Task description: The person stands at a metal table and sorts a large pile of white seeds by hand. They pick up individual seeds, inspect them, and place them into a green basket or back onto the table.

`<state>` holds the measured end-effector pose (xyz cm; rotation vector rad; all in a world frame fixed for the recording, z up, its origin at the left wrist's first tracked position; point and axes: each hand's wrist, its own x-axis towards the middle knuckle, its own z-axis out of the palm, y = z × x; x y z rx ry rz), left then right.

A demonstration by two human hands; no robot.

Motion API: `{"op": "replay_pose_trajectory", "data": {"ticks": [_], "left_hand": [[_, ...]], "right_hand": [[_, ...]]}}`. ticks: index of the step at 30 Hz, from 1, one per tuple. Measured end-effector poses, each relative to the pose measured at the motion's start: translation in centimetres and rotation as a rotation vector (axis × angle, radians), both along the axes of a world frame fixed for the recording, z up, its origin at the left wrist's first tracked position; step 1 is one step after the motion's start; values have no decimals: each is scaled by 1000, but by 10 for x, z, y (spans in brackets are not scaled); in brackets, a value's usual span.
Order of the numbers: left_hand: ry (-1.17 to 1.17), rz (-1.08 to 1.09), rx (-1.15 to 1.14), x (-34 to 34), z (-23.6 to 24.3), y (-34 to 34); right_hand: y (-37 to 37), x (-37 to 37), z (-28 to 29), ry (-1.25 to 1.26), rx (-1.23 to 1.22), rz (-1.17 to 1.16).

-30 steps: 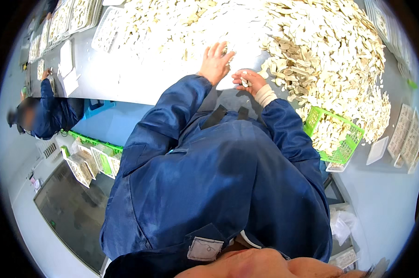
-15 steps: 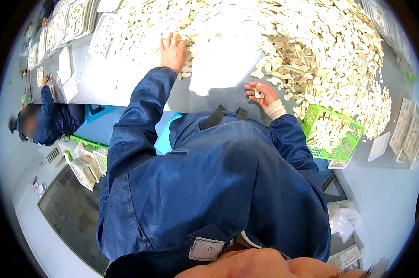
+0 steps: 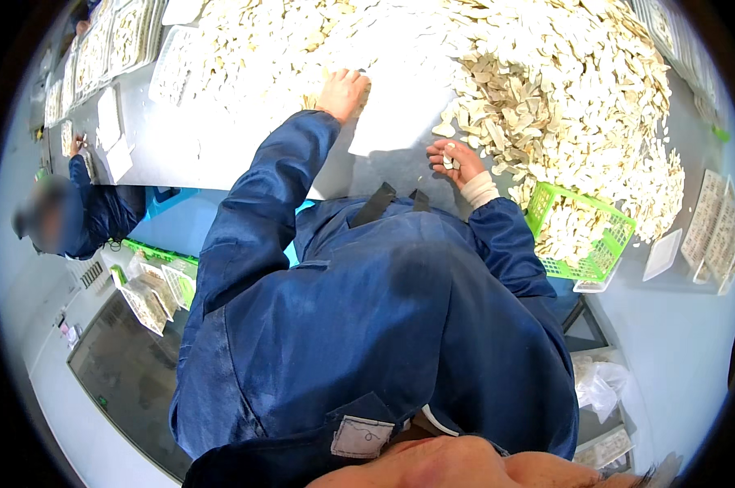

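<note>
My left hand [image 3: 344, 93] is palm down over the sunlit table, its fingers slightly bent and a little apart. Glare washes out the surface at its fingertips. Beside it lies a scatter of pale dried slices [image 3: 257, 49]. Near the table's front edge, my right hand [image 3: 458, 161] is turned partly palm up with curled fingers. A few pale slices [image 3: 449, 160] rest in its grip. Just beyond and to its right rises a large heap of slices [image 3: 595, 98], browner on its near left side [image 3: 501, 98].
A green plastic basket [image 3: 619, 244] with slices in it stands at the right front. White trays [image 3: 664, 254] lie at the far right, and filled trays [image 3: 127, 41] stand at the far left. Another person [image 3: 99, 211] works at the left. The metal table [image 3: 245, 175] ends before my waist.
My left hand has moved to the right across the table, and its fingers are less spread. My right hand stays in nearly the same place, still holding slices.
</note>
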<state>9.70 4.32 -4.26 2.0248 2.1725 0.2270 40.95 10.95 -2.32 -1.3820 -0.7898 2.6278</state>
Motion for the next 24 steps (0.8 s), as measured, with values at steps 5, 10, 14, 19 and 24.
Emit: {"op": "replay_pose_trajectory", "data": {"ticks": [5, 10, 14, 19, 24], "left_hand": [[-106, 147, -110, -6, 6, 1], [-1192, 684, -132, 6, 11, -8], [-1477, 805, -131, 16, 21, -20], [-1047, 592, -106, 24, 20, -35], [-587, 605, 16, 15, 16, -13]], "right_hand": [[1, 2, -3, 7, -18, -6], [6, 0, 4, 40, -23, -16], [8, -3, 7, 69, -24, -1], [6, -11, 6, 86, -25, 25], [4, -13, 6, 66, -16, 44]]}}
